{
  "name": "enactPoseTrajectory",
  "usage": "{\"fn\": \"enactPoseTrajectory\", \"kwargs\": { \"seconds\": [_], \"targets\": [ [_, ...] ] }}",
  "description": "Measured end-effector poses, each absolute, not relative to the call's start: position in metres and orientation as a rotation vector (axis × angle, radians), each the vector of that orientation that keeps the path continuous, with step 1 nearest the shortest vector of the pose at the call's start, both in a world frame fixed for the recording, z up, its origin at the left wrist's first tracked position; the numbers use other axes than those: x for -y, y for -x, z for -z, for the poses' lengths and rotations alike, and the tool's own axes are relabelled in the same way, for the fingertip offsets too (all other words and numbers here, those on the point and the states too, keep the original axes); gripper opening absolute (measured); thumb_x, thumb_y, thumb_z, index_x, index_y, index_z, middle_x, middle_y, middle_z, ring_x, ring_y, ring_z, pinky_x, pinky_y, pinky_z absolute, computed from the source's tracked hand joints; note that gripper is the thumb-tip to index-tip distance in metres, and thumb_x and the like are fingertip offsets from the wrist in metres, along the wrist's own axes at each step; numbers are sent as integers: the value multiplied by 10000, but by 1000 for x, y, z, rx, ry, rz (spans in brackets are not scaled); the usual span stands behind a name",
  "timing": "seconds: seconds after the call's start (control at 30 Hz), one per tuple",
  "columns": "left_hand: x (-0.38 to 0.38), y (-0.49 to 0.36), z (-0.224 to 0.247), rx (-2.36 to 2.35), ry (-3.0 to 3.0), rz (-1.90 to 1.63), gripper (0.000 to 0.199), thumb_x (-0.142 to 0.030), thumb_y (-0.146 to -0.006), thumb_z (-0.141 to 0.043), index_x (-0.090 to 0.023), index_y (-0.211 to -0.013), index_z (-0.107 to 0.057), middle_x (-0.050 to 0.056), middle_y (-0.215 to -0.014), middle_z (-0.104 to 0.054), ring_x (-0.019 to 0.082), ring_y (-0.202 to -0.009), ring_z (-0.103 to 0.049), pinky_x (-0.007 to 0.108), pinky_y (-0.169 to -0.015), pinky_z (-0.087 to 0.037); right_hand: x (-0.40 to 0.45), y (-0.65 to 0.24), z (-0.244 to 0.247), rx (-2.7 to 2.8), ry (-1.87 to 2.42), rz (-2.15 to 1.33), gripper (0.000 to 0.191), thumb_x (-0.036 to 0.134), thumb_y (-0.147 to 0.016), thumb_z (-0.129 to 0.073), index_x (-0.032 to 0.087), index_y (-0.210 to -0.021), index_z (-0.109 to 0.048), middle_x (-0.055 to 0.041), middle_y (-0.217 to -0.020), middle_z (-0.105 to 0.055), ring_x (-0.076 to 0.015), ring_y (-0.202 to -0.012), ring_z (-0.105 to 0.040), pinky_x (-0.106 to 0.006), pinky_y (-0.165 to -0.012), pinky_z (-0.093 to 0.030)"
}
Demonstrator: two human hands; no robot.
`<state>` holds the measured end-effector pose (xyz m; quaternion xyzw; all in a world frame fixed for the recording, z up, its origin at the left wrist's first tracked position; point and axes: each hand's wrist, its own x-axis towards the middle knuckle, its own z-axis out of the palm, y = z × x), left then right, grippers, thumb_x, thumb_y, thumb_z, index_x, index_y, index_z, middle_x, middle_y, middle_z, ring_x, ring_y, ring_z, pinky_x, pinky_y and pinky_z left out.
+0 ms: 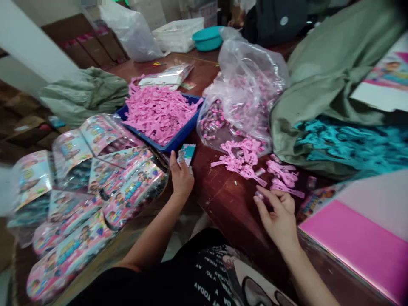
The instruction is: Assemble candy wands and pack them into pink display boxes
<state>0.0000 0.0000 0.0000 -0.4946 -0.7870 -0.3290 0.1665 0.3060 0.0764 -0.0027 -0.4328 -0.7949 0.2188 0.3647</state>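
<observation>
My left hand [182, 180] is beside the blue tray's near corner, its fingers bent around a small silvery thing [181, 155] too blurred to name. Just past those fingertips lies a small blue-and-white card or box [189, 152]. Between the thumb and index finger of my right hand [279, 210] is a small clear tube with pink in it [259, 195], low over the dark red table [219, 199]. Beyond it lie loose pink plastic clip-like pieces [245, 155] with several similar tubes among them. A clear plastic bag [251, 80] of such tubes lies open behind.
The blue tray [185, 138] is heaped with pink pieces [159, 110]. Packed printed bags [127, 191] cover the left side. On the right are a green sack [306, 85] with turquoise pieces [347, 142] and a pink sheet or box [357, 242]. A turquoise basin [208, 39] stands behind.
</observation>
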Motion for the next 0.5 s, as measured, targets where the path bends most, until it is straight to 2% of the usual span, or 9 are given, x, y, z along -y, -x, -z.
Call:
{"fn": "enactPoseTrajectory", "kwargs": {
  "seconds": [0.1, 0.2, 0.27, 0.33, 0.4, 0.5],
  "targets": [
    [-22, -25, -10, 2180, 1630, 951, 585, -255, -923, -574, -135, -1465, -389, 226, -1615, -226, 387, -1518, -204, 621, -1210, -251, -59, -318, -22, 2067, 1050, -677, 316, 356, -937, -631, 296, -1243, -681, -76, -1036, -625, -234, -987, -583, -413, -877, -517],
    [-58, -52, -15, 2255, 1962, 827, 564, -292, -870, -634, -160, -1397, -487, 199, -1553, -376, 402, -1425, -363, 609, -1158, -343, -45, -329, -40, 2006, 974, -895, 249, 290, -949, -618, 272, -1194, -659, -66, -1087, -670, -207, -1023, -635, -377, -881, -544],
    [-81, -58, -18, 2322, 2092, 664, 467, -220, -850, -585, -140, -1309, -561, 215, -1400, -544, 413, -1286, -507, 613, -1072, -419, -37, -338, -47, 1967, 943, -1007, 205, 258, -961, -595, 254, -1158, -649, -64, -1097, -693, -194, -1036, -657, -364, -891, -556],
    [-97, -55, -26, 2373, 2108, 562, 419, -156, -857, -501, -117, -1265, -584, 213, -1167, -668, 385, -1114, -617, 554, -974, -487, -30, -353, -51, 1914, 966, -1075, 194, 254, -965, -592, 250, -1150, -650, -65, -1118, -709, -193, -1064, -668, -373, -923, -560],
    [-106, -50, -40, 2403, 1994, 536, 380, -155, -889, -449, -104, -1238, -590, 196, -1022, -695, 360, -1024, -652, 490, -921, -505, -27, -375, -53, 1804, 1043, -1123, 225, 264, -963, -606, 253, -1184, -648, -67, -1159, -717, -193, -1078, -681, -386, -951, -563],
    [-104, -63, -69, 2295, 1857, 720, 281, -213, -899, -501, -116, -1134, -621, 178, -1030, -683, 343, -1028, -645, 447, -914, -496, -29, -413, -60, 1615, 1165, -1066, 313, 275, -952, -636, 266, -1264, -627, -62, -1188, -724, -187, -1067, -700, -382, -958, -573]
  ]
}}
